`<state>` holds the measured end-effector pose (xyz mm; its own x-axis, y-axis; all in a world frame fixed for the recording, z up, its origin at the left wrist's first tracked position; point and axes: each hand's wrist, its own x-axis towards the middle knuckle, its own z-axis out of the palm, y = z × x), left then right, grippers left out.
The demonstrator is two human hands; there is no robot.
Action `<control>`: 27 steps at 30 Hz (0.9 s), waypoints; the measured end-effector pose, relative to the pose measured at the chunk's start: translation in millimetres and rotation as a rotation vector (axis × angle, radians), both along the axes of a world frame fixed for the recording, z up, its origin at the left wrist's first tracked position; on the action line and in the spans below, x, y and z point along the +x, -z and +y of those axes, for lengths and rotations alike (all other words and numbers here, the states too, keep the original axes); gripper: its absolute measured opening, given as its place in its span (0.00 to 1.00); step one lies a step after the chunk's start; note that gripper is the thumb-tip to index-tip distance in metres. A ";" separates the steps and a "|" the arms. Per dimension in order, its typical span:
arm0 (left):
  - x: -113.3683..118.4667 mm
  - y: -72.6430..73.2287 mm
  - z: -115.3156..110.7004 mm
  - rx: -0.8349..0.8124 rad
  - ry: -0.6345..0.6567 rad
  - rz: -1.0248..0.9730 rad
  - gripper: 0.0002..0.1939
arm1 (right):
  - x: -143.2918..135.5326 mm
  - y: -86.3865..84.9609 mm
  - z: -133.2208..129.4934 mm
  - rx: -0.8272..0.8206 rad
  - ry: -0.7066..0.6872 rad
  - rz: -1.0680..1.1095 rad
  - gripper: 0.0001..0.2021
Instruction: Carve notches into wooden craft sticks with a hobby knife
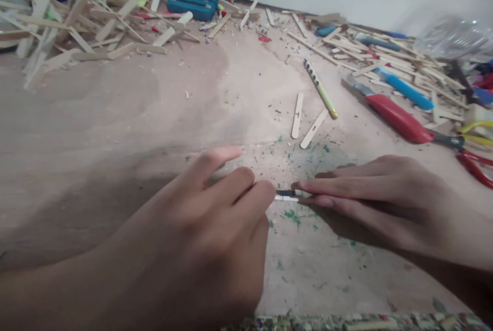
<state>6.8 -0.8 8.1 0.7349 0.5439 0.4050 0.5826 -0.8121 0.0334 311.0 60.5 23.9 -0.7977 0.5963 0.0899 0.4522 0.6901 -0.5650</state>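
Low over the table, near the middle of the view, both hands meet at a small thin piece (287,196) with dark and white parts. My left hand (208,228) is closed at its left end, with the index finger raised and bent; the fingertips hide what they grip. From the right, my right hand (381,197) pinches the other end between thumb and fingers. Beyond the hands lie two notched wooden sticks, one upright in the view (297,116) and one slanted (313,129). A patterned pencil (320,89) rests just behind them.
A red-handled cutter (398,117) and red scissors (475,166) lie at the right, near a blue tool (410,92) and piled sticks (419,71). Joined sticks (80,28) heap up at the back left. Green shavings dot the table (96,115).
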 end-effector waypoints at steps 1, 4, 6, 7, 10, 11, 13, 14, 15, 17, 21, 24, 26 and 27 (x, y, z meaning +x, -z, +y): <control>1.0 -0.4 0.3 -0.001 -0.002 -0.001 0.21 | 0.0 -0.4 -0.1 -0.007 0.004 -0.002 0.16; 3.8 -1.5 1.8 -0.008 -0.011 0.005 0.21 | -0.5 -3.0 0.2 -0.040 0.002 -0.011 0.15; 4.4 -2.1 2.4 -0.015 -0.004 0.020 0.21 | -0.5 -4.7 0.6 -0.023 -0.009 -0.014 0.15; 4.3 -2.3 2.4 -0.011 -0.003 0.022 0.21 | -0.1 -4.9 0.5 0.000 -0.020 -0.015 0.14; 3.7 -2.3 1.9 -0.023 -0.002 0.033 0.21 | 2.5 -1.8 -0.7 0.053 -0.037 -0.008 0.15; 3.4 -2.0 1.7 -0.017 -0.002 0.034 0.22 | 3.4 0.5 -1.3 0.058 -0.034 0.002 0.15; 2.8 -1.4 1.5 0.007 -0.009 0.032 0.23 | 5.0 5.9 -2.2 0.055 -0.030 0.034 0.15; 2.6 -1.0 1.5 0.007 -0.006 0.043 0.23 | 5.5 8.4 -2.3 0.051 -0.024 0.050 0.15; 2.4 -0.7 1.5 0.004 -0.003 0.055 0.22 | 5.8 10.6 -2.3 0.043 -0.020 0.058 0.15; 2.2 -0.6 1.7 -0.011 0.013 0.071 0.20 | 6.5 13.2 -2.1 0.027 -0.005 0.061 0.15; 2.8 -3.4 2.4 0.000 0.013 0.066 0.18 | 7.3 12.5 -2.6 -0.054 -0.003 0.082 0.14; 3.0 -7.3 3.0 -0.001 0.026 0.103 0.18 | 5.7 9.2 -2.4 -0.116 -0.009 0.108 0.13; 2.9 -9.0 2.8 -0.013 0.032 0.114 0.18 | 3.5 6.2 -1.4 -0.099 -0.022 0.091 0.13; 2.8 -9.3 2.6 -0.021 0.036 0.126 0.17 | 2.3 4.7 -0.6 -0.065 -0.032 0.069 0.14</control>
